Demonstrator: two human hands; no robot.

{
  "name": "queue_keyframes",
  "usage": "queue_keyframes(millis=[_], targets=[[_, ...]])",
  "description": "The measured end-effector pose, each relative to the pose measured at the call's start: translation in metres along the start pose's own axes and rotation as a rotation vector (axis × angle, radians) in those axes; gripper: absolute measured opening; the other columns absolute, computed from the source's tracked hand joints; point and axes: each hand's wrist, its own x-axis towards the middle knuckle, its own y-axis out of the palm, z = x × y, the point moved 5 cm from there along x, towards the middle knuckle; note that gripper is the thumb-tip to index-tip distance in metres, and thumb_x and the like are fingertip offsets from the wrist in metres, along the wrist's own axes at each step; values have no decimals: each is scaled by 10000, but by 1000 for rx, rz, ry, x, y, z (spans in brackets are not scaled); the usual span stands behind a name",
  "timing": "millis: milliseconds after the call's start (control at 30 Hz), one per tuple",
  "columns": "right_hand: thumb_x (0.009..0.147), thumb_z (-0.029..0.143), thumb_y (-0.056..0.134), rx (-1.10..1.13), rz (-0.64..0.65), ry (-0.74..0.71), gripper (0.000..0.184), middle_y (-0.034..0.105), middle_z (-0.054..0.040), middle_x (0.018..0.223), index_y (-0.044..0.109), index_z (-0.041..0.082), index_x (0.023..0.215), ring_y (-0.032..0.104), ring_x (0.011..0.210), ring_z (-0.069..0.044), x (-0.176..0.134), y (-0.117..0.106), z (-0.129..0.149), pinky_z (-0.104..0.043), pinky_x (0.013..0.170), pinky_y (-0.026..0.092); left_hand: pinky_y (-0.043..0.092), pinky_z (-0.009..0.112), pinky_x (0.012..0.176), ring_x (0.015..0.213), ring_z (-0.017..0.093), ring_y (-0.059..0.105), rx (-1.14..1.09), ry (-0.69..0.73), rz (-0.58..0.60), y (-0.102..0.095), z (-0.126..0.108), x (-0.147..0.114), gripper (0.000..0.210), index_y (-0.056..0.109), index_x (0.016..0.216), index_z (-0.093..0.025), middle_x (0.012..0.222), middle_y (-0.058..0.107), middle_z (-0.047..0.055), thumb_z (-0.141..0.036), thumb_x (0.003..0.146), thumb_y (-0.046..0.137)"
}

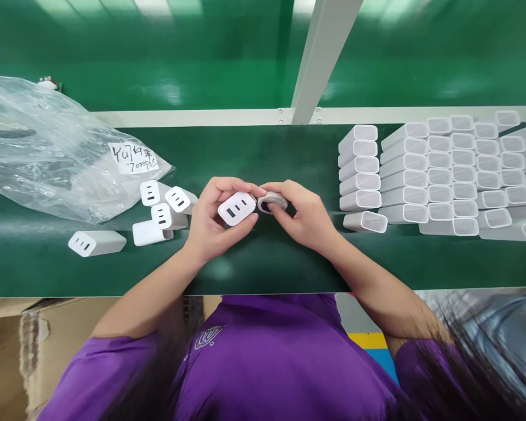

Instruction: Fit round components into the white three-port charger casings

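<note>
My left hand (210, 225) grips a white charger housing (236, 208), its slotted face turned up toward me. My right hand (304, 216) pinches a small grey oval piece (272, 202) right beside that housing, almost touching it. Both hands hover over the middle of the dark green belt (263, 158). Several white housings with slotted end faces (164, 215) lie loose to the left of my left hand.
Many empty white shells (447, 175) are stacked in rows at the right. A clear plastic bag (48, 152) with a handwritten label (132, 158) lies at the left. A white frame post (319, 58) rises behind the belt's far rail.
</note>
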Motion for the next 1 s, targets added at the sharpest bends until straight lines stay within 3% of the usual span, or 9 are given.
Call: queue_keyframes(millis=[133, 200, 333, 467, 600, 800, 1000], targets=[[873, 291, 611, 609, -54, 327, 239, 669, -19, 1012, 616, 211, 1098, 654, 840, -149, 3, -8, -6, -250, 629, 577, 594, 314, 788, 934, 180, 716, 87, -10, -28, 0, 0, -2, 373, 578, 1075, -216, 1035, 730, 54, -282, 797, 817], [820, 271, 633, 846, -50, 459, 237, 661, 11, 923, 588, 207, 1045, 677, 797, -132, 4, -6, -9, -239, 634, 599, 598, 314, 798, 959, 182, 716, 127, -3, -31, 0, -1, -3, 372, 582, 1091, -217, 1046, 728, 52, -251, 798, 809], [788, 264, 641, 1067, -1, 575, 236, 692, 28, 864, 495, 204, 963, 717, 715, -118, 4, 3, -11, -257, 691, 626, 604, 333, 825, 975, 188, 714, 203, -15, -28, -1, -2, -4, 366, 598, 1101, -214, 1049, 727, 49, -243, 797, 800], [862, 394, 672, 954, 13, 484, 316, 721, 23, 831, 432, 227, 982, 724, 677, -132, 0, 6, -4, -224, 586, 596, 589, 323, 805, 926, 177, 702, 230, -52, -19, -3, 1, -4, 362, 623, 1143, -216, 1098, 732, 64, -273, 823, 781], [951, 441, 609, 628, -71, 270, 280, 681, 55, 754, 440, 246, 1059, 639, 520, -96, -7, 3, 9, -202, 479, 515, 576, 296, 736, 852, 167, 700, 87, -126, 63, 3, 9, -6, 363, 608, 1221, -208, 1119, 737, 82, -358, 902, 695], [1022, 342, 495, 232, -180, 17, 131, 642, 52, 735, 536, 229, 1073, 595, 525, -72, -15, 0, 21, -214, 534, 489, 495, 238, 531, 651, 133, 651, 42, -83, 63, 9, 11, -8, 188, 642, 1068, -216, 844, 733, 19, -365, 957, 608], [1037, 341, 442, 51, -187, -43, 162, 692, 10, 874, 549, 231, 1088, 627, 630, -90, -16, 0, 24, -231, 585, 488, 433, 244, 474, 576, 123, 581, 107, -114, 41, 8, 15, -11, 223, 630, 1013, -222, 810, 705, 12, -433, 960, 582]])
